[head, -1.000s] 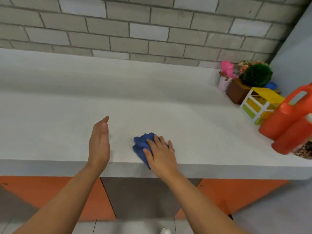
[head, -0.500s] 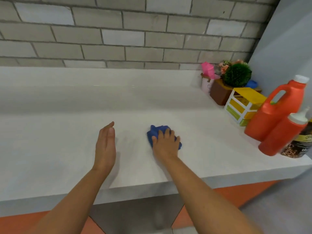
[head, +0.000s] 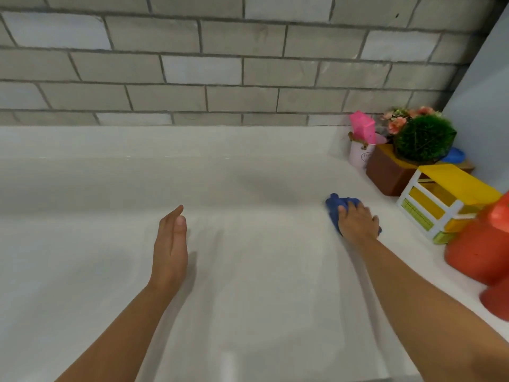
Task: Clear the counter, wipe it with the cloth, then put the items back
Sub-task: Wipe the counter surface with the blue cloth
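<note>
A crumpled blue cloth (head: pixel 334 206) lies on the white counter (head: pixel 248 271), right of centre. My right hand (head: pixel 356 220) presses down on it, covering most of the cloth. My left hand (head: pixel 170 248) stands edge-on upon the counter at centre left, fingers straight and together, holding nothing. The moved items crowd the right end: a yellow and white drawer box (head: pixel 443 201), an orange jug (head: pixel 482 244) and an orange bottle (head: pixel 498 299).
In the far right corner stand a brown box (head: pixel 385 172) with a green ball plant (head: pixel 424 139), pink flowers, a small pink and white pot (head: pixel 360 150) and something blue behind. A grey brick wall (head: pixel 220 64) backs the counter.
My right hand has slid the blue cloth away from the front edge, towards the right and back. My view has come closer to the counter. The left hand stays nearly still.
</note>
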A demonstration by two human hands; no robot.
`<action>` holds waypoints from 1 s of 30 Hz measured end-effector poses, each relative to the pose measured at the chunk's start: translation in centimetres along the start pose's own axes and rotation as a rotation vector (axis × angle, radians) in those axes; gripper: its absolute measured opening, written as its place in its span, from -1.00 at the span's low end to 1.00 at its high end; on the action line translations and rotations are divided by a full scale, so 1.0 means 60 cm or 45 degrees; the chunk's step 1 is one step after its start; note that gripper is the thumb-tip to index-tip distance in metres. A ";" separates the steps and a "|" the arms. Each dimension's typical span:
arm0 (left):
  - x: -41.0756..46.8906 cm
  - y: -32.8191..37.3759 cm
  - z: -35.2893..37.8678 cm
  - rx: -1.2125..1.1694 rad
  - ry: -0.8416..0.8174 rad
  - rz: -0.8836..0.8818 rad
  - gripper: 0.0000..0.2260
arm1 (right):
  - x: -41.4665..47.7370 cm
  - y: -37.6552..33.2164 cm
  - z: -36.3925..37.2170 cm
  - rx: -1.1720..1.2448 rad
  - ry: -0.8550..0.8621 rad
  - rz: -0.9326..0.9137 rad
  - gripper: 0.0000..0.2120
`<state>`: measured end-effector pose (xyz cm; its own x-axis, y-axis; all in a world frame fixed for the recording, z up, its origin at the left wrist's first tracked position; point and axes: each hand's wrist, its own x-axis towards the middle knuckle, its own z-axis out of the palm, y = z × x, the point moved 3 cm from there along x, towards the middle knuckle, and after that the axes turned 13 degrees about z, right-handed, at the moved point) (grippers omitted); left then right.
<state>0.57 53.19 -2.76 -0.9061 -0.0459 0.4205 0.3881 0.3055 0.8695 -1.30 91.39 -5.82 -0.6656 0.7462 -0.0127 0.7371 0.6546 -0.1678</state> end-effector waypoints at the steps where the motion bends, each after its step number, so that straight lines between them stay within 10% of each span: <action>1: 0.008 -0.003 0.005 0.011 -0.003 0.001 -0.58 | 0.018 -0.018 -0.002 -0.014 0.003 0.043 -0.53; 12: 0.108 -0.014 0.124 0.001 -0.056 -0.061 -0.57 | -0.113 -0.307 0.073 0.152 -0.165 -0.999 -0.55; 23: 0.182 -0.093 0.121 0.279 -0.089 -0.038 -0.46 | 0.221 -0.189 0.035 0.013 0.006 -0.013 -0.44; 30: 0.180 -0.102 0.124 0.378 -0.062 -0.035 -0.32 | -0.011 -0.435 0.085 0.082 -0.158 -0.806 -0.43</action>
<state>-12.81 57.90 -5.45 -0.9253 -0.0147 0.3790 0.3037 0.5696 0.7638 -20.71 73.20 -6.46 -0.9805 0.1965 -0.0054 0.1921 0.9519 -0.2386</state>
